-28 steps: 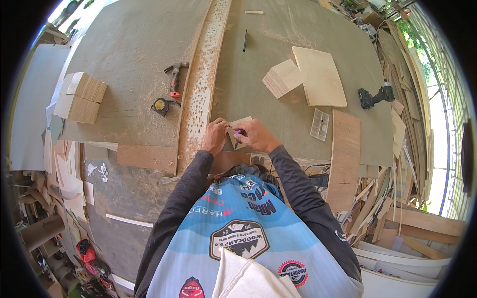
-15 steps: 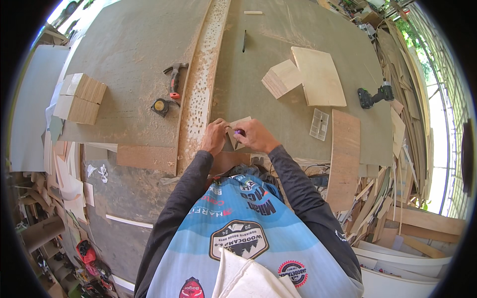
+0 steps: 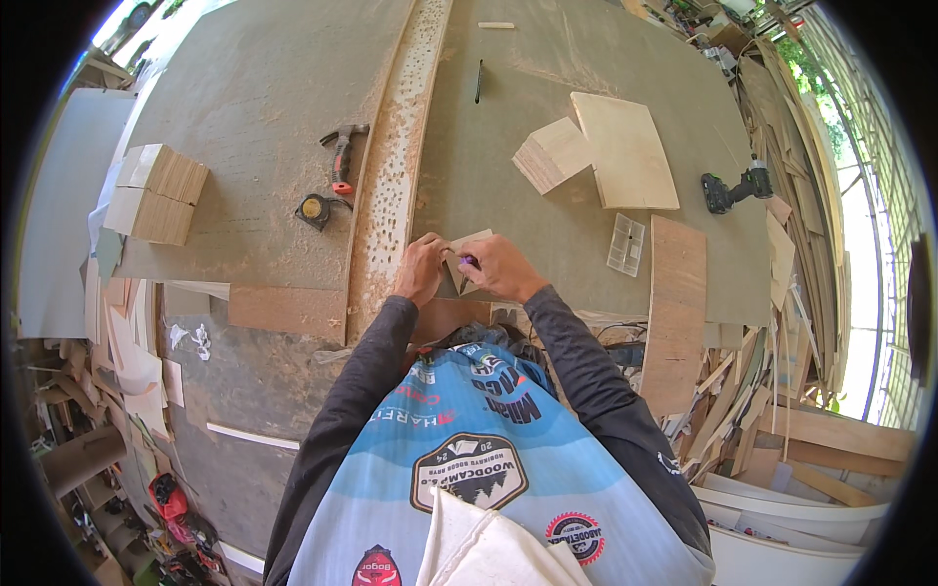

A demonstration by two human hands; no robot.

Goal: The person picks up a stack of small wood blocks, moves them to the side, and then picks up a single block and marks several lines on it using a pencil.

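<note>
A purple tool (image 3: 468,261) is gripped in the curled fingers of the right hand (image 3: 503,270), held over a small wood piece (image 3: 471,239). The piece is set at the near edge of the table (image 3: 547,230), just right of the pitted strip (image 3: 399,137), and is partly covered by both hands. The left hand (image 3: 421,271) is bent at the piece's left side; whether it is pinched or merely pressed there cannot be told. To the strip's left, a hammer (image 3: 342,161), a tape measure (image 3: 314,210) and wood blocks (image 3: 156,195) are laid out. On the right, a block stack (image 3: 553,156) is seen against a pale board (image 3: 630,151), with a clear case (image 3: 625,244) and a drill (image 3: 733,188) placed nearby.
</note>
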